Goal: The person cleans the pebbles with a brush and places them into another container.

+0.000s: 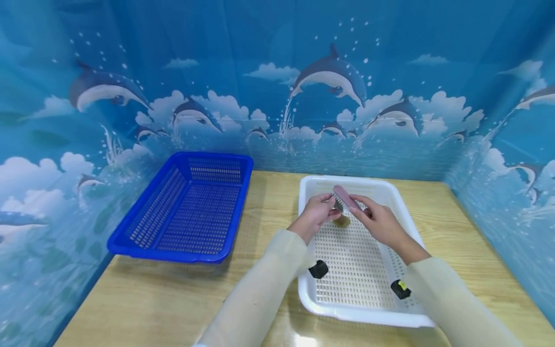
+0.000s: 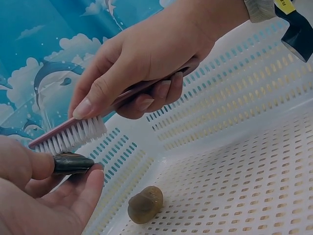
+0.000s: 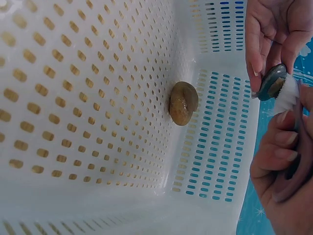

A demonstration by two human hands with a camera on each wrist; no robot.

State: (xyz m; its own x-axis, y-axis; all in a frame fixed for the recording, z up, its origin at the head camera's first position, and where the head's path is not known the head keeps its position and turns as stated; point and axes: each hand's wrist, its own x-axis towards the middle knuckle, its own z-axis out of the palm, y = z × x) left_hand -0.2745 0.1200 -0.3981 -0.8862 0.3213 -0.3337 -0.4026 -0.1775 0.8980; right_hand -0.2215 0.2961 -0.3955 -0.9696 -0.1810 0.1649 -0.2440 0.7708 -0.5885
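Note:
Over the far part of a white plastic basket [image 1: 360, 313], both hands work close together. My left hand [image 1: 318, 212] pinches a smooth, dark oval stone [image 2: 73, 164] between thumb and fingers; a tan patch shows on it in the right wrist view. My right hand [image 1: 379, 221] grips a scrubbing brush [image 1: 345, 196] with a dusty pink handle, thumb lying along its back. Its white bristles [image 2: 73, 137] meet the stone's upper face. Below the hands, brown stones [image 3: 183, 104] lie overlapping on the basket floor near its end wall.
To the left stands a blue slotted basket [image 1: 195, 217] on the wooden table [image 1: 260, 270]. A dolphin-print curtain [image 1: 277, 96] encloses the table at the back and sides. Black wrist-camera mounts [image 1: 318, 269] hang near both sleeves, over the white basket.

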